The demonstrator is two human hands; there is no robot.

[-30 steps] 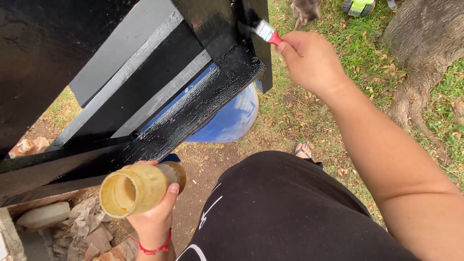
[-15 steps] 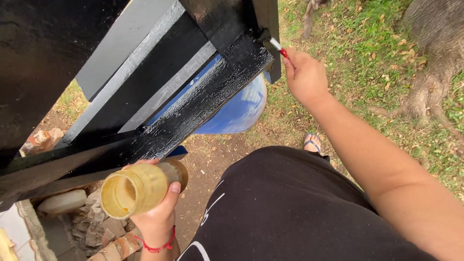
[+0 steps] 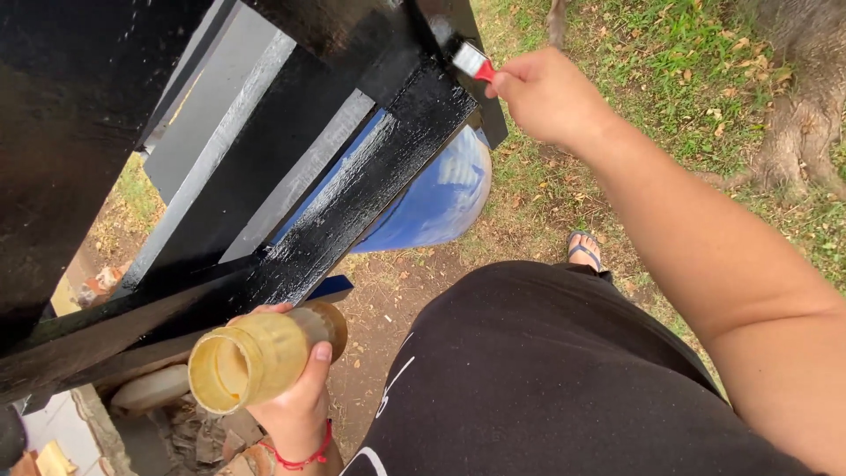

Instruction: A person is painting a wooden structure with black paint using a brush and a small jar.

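Observation:
My right hand grips a small paintbrush with a red handle and metal ferrule, its bristles pressed against the upper end of a wet, black-painted wooden frame. My left hand, with a red string at the wrist, holds a yellowish translucent jar on its side, open mouth facing the camera, just under the frame's lower plank. Unpainted grey slats show between the black planks.
A blue plastic barrel lies behind the frame. Black shorts cover my leg, and a sandalled foot rests on dirt. Grass and tree roots lie at right; rubble and bricks at lower left.
My right hand with the brush has shifted slightly along the frame's top end, and the view has moved closer. My left hand keeps the jar in the same place.

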